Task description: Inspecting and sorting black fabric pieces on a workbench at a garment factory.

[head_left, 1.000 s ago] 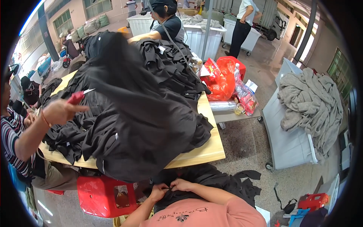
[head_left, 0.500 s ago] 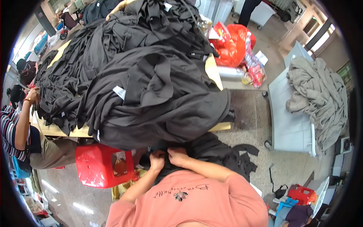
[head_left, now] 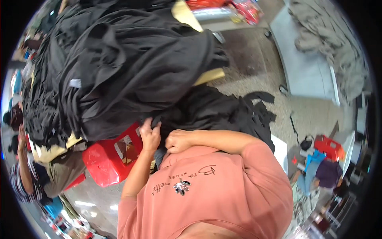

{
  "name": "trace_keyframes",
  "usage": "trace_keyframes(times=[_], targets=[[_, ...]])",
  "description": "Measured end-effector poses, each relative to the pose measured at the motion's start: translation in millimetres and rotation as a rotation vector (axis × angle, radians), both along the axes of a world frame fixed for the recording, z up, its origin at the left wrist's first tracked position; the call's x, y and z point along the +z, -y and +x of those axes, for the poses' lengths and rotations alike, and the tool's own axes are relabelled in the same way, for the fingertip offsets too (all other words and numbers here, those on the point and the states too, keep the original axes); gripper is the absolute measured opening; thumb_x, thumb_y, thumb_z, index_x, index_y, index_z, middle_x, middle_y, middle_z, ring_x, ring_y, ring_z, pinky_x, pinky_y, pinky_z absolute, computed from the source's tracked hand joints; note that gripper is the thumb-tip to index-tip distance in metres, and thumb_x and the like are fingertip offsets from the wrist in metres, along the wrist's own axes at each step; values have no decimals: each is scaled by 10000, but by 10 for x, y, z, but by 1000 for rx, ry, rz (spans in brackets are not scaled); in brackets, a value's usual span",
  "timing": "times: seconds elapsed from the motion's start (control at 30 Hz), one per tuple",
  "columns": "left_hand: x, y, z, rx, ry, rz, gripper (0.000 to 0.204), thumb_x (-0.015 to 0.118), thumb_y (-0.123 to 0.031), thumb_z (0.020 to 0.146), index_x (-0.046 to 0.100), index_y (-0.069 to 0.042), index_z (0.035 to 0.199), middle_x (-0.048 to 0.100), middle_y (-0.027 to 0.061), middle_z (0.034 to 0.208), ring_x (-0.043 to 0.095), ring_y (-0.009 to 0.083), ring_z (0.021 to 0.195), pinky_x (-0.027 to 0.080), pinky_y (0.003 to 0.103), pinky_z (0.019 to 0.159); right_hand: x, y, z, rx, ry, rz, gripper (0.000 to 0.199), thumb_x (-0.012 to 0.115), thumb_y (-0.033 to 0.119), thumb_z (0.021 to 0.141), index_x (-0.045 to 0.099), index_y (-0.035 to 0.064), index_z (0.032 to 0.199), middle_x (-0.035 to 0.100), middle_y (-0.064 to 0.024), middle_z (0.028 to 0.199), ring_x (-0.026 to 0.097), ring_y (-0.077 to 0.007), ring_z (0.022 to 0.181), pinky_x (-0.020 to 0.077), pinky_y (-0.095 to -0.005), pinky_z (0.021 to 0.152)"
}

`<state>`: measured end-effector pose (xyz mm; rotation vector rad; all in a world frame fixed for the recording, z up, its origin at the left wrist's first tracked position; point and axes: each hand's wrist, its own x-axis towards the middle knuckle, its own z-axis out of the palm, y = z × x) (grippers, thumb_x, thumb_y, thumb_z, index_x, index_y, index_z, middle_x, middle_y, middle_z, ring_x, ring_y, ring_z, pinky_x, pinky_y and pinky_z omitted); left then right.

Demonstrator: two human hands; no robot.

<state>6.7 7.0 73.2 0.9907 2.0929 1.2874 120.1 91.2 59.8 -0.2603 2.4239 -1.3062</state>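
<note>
A large heap of black cloth (head_left: 131, 67) covers the table before me, with a white label (head_left: 75, 83) on it. More black cloth (head_left: 211, 109) hangs from the near edge beside my lap and spreads to the right. My left hand (head_left: 150, 137) is raised at the heap's lower edge, thumb and finger apart, with dark cloth right behind them. Close to my chest, my right hand (head_left: 179, 140) is closed in a fist against the black cloth; its fingertips are hidden, but it appears to grip a fold.
A red plastic stool (head_left: 105, 163) stands left of my left arm. Farther left, another person in a striped shirt (head_left: 30, 181) works at the table. A pale wheeled bin (head_left: 304, 71) with grey cloth (head_left: 322, 44) stands at the right. Another red stool (head_left: 328, 147) is at the lower right.
The view has tilted down and turned, so the heap sits higher up. My left hand has come away from the right, its fingers opening; my right hand has drawn in toward my chest.
</note>
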Motion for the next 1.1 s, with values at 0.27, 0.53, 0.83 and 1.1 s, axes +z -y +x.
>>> trace_keyframes(times=[0.27,0.53,0.83,1.1], targets=[[1571,-734,1184,-1405,450,826,234,517,34,545,511,53,779,447,126,673,453,288,591,388,357,532,-1606,73,252,-945,23,-1116,309,484,178,781,568,53,1051,541,-175,1101,530,-210,1006,403,-333,829],[1279,-943,1926,-1372,642,354,217,626,-9,663,500,36,835,527,184,749,525,361,678,412,382,588,-625,754,3259,-751,548,-284,225,516,147,739,613,47,915,592,-164,951,581,-254,874,451,-369,735],[1831,-1273,-583,-306,-897,693,352,628,-18,579,548,-30,921,567,128,900,541,313,844,423,409,771,280,-134,2017,-740,591,807,106,567,125,693,621,38,720,625,-153,749,618,-299,726,492,-409,646],[1006,-1008,-3097,66,-557,-576,755,435,-676,729,539,-2,1055,554,235,1064,519,348,1030,395,438,864,737,-650,-129,-633,146,-141,536,628,349,752,502,-97,1021,576,-212,941,578,-257,873,451,-348,746]])
